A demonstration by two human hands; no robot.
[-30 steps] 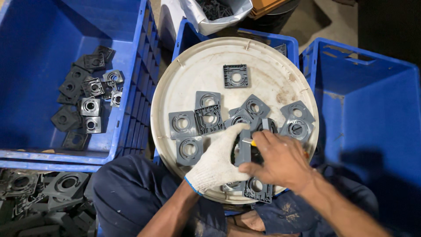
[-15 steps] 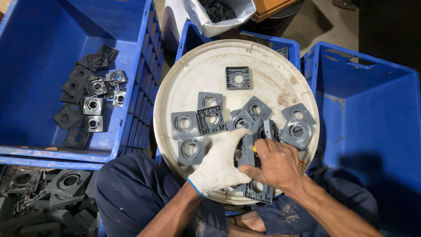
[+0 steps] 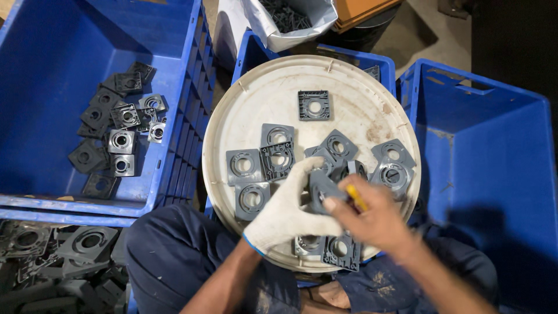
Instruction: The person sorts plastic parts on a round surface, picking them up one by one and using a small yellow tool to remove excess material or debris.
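my knees in dark blue trousers [image 3: 174, 256] sit nearest, under the edge of the white round lid [image 3: 256, 93] i work on. my left hand [image 3: 290, 209], in a white glove, is curled closed around a grey square part [image 3: 322, 189], thumb on top, fingers under it. my right hand [image 3: 372, 218] is bare and half closed, pinching a small yellow tool [image 3: 356, 197] against that same part; the hand is blurred, so i cannot tell just where the tip touches. the part is lifted just above the lid, over its near right side.

right by my hands, more grey parts lie flat on the lid: two at the near rim [image 3: 340, 250], partly under my wrists, a cluster of three left of the glove [image 3: 256, 168], and several to the right [image 3: 392, 168], some overlapping. one part [image 3: 314, 105] lies alone further up the lid.

the lid rests on a blue crate [image 3: 256, 49]. left of it is a big blue crate [image 3: 52, 40] with a loose heap of parts [image 3: 113, 131] in it. by my left knee, dark castings [image 3: 52, 256] are piled low. right is another blue crate [image 3: 494, 151]. farthest off, a white bag [image 3: 290, 17] holds small dark bits.
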